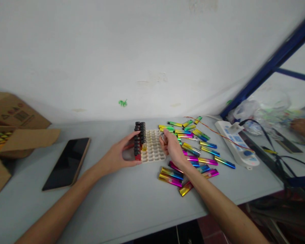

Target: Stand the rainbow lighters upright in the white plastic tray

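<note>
My left hand (118, 154) curves around the left end of a white plastic tray (152, 156) with rows of round holes. Its thumb lies along the front corner and its fingertips touch the black-topped lighters (137, 142) standing upright at that end. A yellow lighter body (144, 147) shows beside them; the rest of the holes to the right look unfilled. Over the tray's right edge, my right hand (171, 144) is closed in a pinch. A small silvery bit shows at its fingertips, but what it belongs to is mostly hidden by the fingers.
Shiny multicoloured lighter casings (190, 149) lie scattered right of the tray. Behind them sits a white power strip (237, 145) with cables and a thin red-yellow wire. At left are a dark phone (67, 164) and an open cardboard box (17, 115). Another person's hand (303, 128) shows far right.
</note>
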{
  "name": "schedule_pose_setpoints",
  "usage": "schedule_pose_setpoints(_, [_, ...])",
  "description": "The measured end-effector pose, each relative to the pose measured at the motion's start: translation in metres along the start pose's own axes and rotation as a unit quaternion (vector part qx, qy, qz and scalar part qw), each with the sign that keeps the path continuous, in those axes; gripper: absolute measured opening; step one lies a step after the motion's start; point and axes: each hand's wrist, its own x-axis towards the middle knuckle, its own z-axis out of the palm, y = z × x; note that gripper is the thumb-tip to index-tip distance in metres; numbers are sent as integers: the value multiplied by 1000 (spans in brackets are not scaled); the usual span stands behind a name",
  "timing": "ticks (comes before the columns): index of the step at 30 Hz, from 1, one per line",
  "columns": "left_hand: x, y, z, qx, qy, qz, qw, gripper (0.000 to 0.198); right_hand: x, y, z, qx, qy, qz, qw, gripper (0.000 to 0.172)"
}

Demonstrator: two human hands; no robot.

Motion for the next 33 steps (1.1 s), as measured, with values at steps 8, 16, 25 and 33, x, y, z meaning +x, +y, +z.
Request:
schedule_pose_setpoints(8, [1, 2, 1, -15, -12, 10, 1000, 106, -4, -3, -3, -41, -63, -114, 991, 58])
schedule_pose_setpoints(16, [-1, 2, 2, -15, -8, 8, 1000, 107, -11, -11, -8, -217, -5, -225, 950, 44])
schedule_pose_setpoints(25, [-1, 2, 3, -20, -6, 2, 1000, 108, -14, -1, 2, -314, -52, -253, 914, 56])
schedule_pose_setpoints(33, [0, 0, 1, -9, -11, 6, 1000, 109, -9, -1, -1, -458, -96, -308, 828, 39])
